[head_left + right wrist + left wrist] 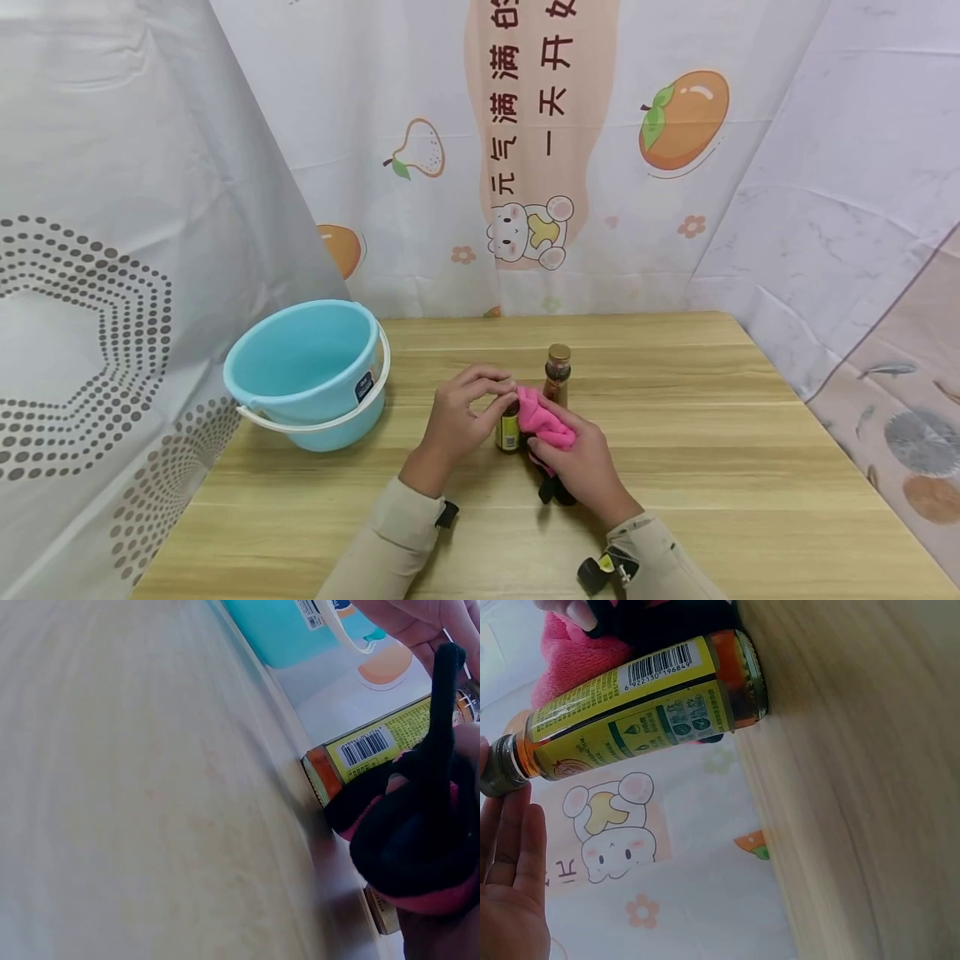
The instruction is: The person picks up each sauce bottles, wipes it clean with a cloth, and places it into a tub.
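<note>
"Inspecting current step: looks like steadying the bottle (630, 709) for the cloth (546, 421). Grip status?"

"L hand (459, 417) pinches bottle's cap (502, 769); R hand (587, 467) grips cloth."

"Bottle loc., materials?"

"Betw. hands, approx. upright, base at worktop (690, 433). Glass-like, flat-sided, yellow label. Cloth: pink, fuzzy, crumpled, black trim. 2nd bottle (557, 367) stands just beyond."

"Next move?"

"Prob. calls for steady L pinch, cloth worked agst. glass."

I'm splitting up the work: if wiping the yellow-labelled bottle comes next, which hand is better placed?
Probably the right hand: it already grips the pink cloth close beside the yellow-labelled bottle, while the left hand holds that bottle's cap.
</note>
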`<state>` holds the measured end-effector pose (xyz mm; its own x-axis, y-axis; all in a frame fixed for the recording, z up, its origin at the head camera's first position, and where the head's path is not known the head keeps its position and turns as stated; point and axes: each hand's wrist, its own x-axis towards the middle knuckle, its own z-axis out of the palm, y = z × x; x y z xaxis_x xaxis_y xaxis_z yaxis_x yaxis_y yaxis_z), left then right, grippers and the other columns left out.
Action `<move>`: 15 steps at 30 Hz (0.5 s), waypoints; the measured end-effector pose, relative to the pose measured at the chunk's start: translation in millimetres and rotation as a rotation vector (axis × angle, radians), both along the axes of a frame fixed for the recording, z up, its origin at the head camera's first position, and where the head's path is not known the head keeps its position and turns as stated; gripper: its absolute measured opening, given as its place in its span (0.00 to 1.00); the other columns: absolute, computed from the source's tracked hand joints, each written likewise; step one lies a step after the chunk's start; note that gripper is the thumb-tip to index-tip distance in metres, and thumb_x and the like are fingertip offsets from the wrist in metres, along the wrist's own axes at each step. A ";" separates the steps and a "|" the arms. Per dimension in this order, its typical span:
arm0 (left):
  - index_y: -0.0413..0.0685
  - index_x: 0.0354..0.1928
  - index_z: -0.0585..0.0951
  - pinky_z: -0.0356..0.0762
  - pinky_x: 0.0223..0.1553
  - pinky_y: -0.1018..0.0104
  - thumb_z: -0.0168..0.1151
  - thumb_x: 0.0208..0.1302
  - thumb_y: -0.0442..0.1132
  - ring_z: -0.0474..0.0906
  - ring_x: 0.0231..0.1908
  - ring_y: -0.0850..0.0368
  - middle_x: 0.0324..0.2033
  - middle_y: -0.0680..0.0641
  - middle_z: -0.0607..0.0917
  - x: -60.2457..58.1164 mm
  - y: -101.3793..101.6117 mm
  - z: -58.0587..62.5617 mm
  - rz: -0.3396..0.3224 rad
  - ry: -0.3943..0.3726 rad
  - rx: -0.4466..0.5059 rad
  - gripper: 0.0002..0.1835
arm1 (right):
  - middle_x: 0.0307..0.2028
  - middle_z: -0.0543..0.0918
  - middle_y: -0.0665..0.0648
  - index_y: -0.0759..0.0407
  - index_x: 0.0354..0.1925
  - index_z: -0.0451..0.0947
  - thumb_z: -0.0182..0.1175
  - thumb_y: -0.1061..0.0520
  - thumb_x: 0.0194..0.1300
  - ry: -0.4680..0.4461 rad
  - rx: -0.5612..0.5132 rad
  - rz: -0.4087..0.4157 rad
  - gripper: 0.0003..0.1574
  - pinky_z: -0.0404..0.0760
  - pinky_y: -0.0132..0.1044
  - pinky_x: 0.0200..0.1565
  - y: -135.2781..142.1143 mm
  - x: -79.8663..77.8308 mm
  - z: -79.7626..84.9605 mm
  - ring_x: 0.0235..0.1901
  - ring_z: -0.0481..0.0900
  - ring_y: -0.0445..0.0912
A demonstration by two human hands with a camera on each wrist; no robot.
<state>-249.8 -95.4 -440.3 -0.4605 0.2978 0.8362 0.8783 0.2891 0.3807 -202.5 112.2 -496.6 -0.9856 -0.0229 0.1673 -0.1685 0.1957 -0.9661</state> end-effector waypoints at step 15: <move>0.42 0.43 0.90 0.86 0.51 0.69 0.74 0.63 0.31 0.88 0.47 0.55 0.45 0.46 0.89 1.5 -0.4 -3.1 0.015 -0.009 -0.005 0.07 | 0.43 0.87 0.59 0.44 0.66 0.80 0.76 0.62 0.59 -0.049 0.064 -0.010 0.38 0.88 0.32 0.34 -0.2 -1.3 -2.7 0.33 0.85 0.42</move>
<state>-248.3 -95.8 -443.4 -0.4721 0.2952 0.8306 0.8706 0.3039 0.3869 -203.8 112.0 -499.3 -0.9929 -0.0221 0.1171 -0.1188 0.2586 -0.9587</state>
